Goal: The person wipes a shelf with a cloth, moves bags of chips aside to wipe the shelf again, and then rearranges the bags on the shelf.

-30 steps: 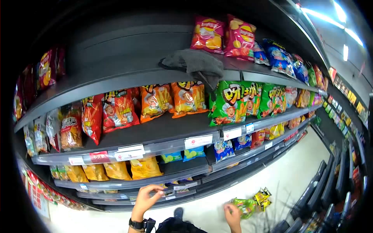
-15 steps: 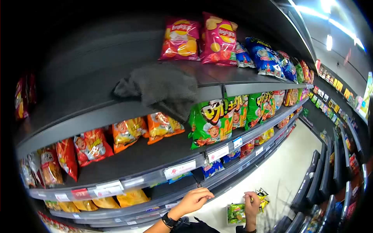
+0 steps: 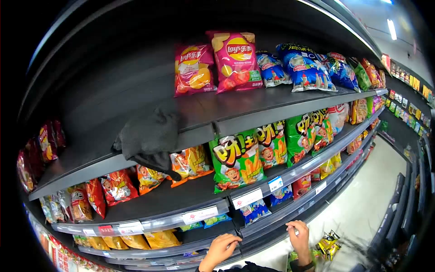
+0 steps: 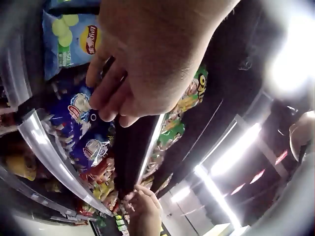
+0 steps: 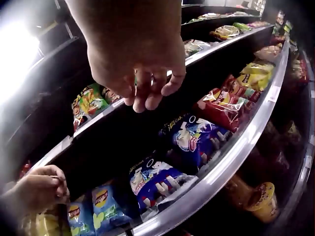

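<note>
My left hand hangs in front of the lower shelves, its fingers loosely bent and holding nothing. To its right, my right hand is raised with slightly curled fingers, also holding nothing. In the left wrist view, a light blue chip bag and dark blue bags stand behind the left fingers. The right wrist view has blue snack bags and a red bag on the shelf beyond the right hand. Green snack bags stand on the shelf above both hands.
A dark grey cloth drapes over the upper shelf's edge. Magenta chip bags and blue bags stand on that shelf. Yellow packets lie low at the right, near the pale floor. Dark racks line the aisle's right side.
The view has shifted, bringing the magenta bags and green bags lower in it. Both empty hands have come closer to the shelves; the left has moved rightward from before the yellow bags.
</note>
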A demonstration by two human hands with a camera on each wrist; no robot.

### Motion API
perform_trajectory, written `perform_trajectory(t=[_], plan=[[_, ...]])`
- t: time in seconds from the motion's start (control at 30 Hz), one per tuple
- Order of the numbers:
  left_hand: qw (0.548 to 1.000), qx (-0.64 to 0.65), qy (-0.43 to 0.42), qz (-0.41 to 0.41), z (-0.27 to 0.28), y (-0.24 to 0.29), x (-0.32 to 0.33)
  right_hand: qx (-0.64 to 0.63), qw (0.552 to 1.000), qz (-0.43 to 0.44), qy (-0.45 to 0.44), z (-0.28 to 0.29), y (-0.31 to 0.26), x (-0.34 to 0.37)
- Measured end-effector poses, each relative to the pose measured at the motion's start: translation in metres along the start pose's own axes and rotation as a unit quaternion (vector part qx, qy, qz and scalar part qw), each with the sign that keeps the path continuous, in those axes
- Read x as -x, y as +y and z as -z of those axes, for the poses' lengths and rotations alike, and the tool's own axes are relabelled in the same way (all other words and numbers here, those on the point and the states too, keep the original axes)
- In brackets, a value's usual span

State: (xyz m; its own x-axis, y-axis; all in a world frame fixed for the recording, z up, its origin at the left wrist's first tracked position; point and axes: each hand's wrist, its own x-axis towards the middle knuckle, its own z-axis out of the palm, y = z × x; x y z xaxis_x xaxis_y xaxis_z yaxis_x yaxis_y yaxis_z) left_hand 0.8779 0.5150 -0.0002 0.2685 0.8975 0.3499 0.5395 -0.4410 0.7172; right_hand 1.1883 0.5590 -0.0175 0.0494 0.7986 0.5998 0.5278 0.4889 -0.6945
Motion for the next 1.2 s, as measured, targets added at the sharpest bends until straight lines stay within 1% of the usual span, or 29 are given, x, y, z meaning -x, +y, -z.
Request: perform_trajectory(t=[0.07, 0.13, 0.17, 0.2, 0.23, 0.27, 0.3, 0.33, 0.37, 0.4, 0.43, 0.47, 0.53, 0.6, 0.67, 0.7, 0.77, 0.8, 0.83, 0.87, 0.9, 0.97, 1.0, 1.03, 1.07, 1.1, 1.13, 1.17, 1.2], plan=[[0.997, -0.009, 0.011, 0.072, -0.01, 0.011, 0.007, -0.02, 1.0, 0.009, -0.016, 0.004, 0.014, -0.01], [0.996, -0.044, 0.054, 0.053, -0.032, 0.007, 0.015, -0.03, 0.999, 0.025, -0.034, 0.008, 0.024, -0.016], [0.995, -0.065, 0.045, 0.067, -0.038, 0.009, 0.02, -0.044, 0.998, 0.037, -0.039, 0.006, 0.035, -0.016], [0.992, -0.085, 0.038, 0.08, -0.039, 0.021, 0.023, -0.057, 0.995, 0.031, -0.073, 0.008, 0.041, -0.016], [0.99, -0.104, 0.03, 0.094, -0.036, 0.028, 0.027, -0.071, 0.994, 0.02, -0.079, 0.006, 0.05, -0.014], [0.942, -0.31, -0.038, 0.126, -0.068, -0.032, 0.077, -0.086, 0.993, 0.008, -0.085, 0.003, 0.058, -0.01], [0.944, -0.227, -0.044, 0.236, -0.052, -0.025, 0.076, -0.077, 0.993, 0.025, -0.09, 0.003, 0.062, -0.009], [0.93, -0.139, -0.048, 0.337, -0.038, -0.012, 0.071, -0.093, 0.991, 0.02, -0.099, 0.004, 0.066, -0.006], [0.952, -0.186, 0.07, 0.232, -0.037, -0.001, 0.08, -0.095, 0.989, 0.009, -0.109, 0.003, 0.073, -0.002], [0.948, -0.229, 0.184, 0.119, -0.037, 0.006, 0.09, -0.096, 0.988, -0.002, -0.119, 0.001, 0.079, 0.004], [0.937, -0.243, 0.142, 0.207, -0.033, 0.008, 0.097, -0.116, 0.988, -0.021, -0.103, -0.004, 0.082, 0.008], [0.935, -0.254, 0.152, 0.195, -0.032, 0.006, 0.101, -0.099, 0.99, -0.007, -0.1, -0.004, 0.085, 0.011], [0.932, -0.271, 0.171, 0.169, -0.034, 0.004, 0.104, -0.191, 0.972, -0.044, -0.129, -0.011, 0.09, 0.011], [0.929, -0.276, 0.175, 0.174, -0.041, 0.003, 0.111, -0.124, 0.986, 0.002, -0.114, -0.004, 0.101, 0.008], [0.92, -0.289, 0.195, 0.177, -0.05, 0.001, 0.116, -0.092, 0.991, 0.037, -0.094, 0.007, 0.076, -0.014], [0.916, -0.281, 0.156, 0.241, -0.044, 0.018, 0.11, -0.093, 0.991, 0.049, -0.083, 0.009, 0.072, -0.02], [0.93, -0.253, 0.134, 0.229, -0.032, 0.024, 0.097, -0.089, 0.991, 0.051, -0.087, 0.019, 0.059, -0.033], [0.937, -0.239, 0.121, 0.225, -0.023, 0.031, 0.091, -0.105, 0.986, 0.093, -0.095, 0.025, 0.056, -0.045], [0.946, -0.235, 0.154, 0.163, -0.016, 0.041, 0.085, -0.068, 0.982, 0.164, -0.066, 0.033, 0.052, -0.06], [0.95, -0.239, 0.15, 0.135, -0.007, 0.048, 0.077, -0.07, 0.976, 0.196, -0.066, 0.051, 0.026, -0.085], [0.954, -0.245, 0.142, 0.1, 0.002, 0.054, 0.067, -0.063, 0.963, 0.259, -0.046, 0.07, 0.003, -0.113], [0.962, -0.251, 0.107, 0.024, 0.022, 0.084, 0.04, -0.104, 0.956, 0.274, -0.017, 0.104, -0.042, -0.156], [0.963, -0.255, 0.082, -0.02, 0.037, 0.111, 0.019, -0.208, 0.938, 0.273, -0.04, 0.117, -0.06, -0.177], [0.964, -0.239, 0.082, -0.084, 0.05, 0.137, -0.003, -0.36, 0.885, 0.284, -0.078, 0.122, -0.069, -0.203], [0.961, -0.221, 0.077, -0.145, 0.063, 0.16, -0.024, -0.375, 0.868, 0.308, -0.109, 0.134, -0.095, -0.234], [0.951, -0.224, 0.083, -0.195, 0.077, 0.177, -0.045, -0.374, 0.878, 0.277, -0.111, 0.138, -0.122, -0.256], [0.938, -0.226, 0.09, -0.246, 0.091, 0.194, -0.068, -0.313, 0.906, 0.259, -0.121, 0.144, -0.154, -0.283], [0.925, -0.203, 0.135, -0.29, 0.103, 0.219, -0.096, -0.286, 0.896, 0.312, -0.134, 0.138, -0.177, -0.314], [0.907, -0.206, 0.164, -0.327, 0.117, 0.235, -0.127, -0.237, 0.901, 0.331, -0.153, 0.133, -0.198, -0.343]])
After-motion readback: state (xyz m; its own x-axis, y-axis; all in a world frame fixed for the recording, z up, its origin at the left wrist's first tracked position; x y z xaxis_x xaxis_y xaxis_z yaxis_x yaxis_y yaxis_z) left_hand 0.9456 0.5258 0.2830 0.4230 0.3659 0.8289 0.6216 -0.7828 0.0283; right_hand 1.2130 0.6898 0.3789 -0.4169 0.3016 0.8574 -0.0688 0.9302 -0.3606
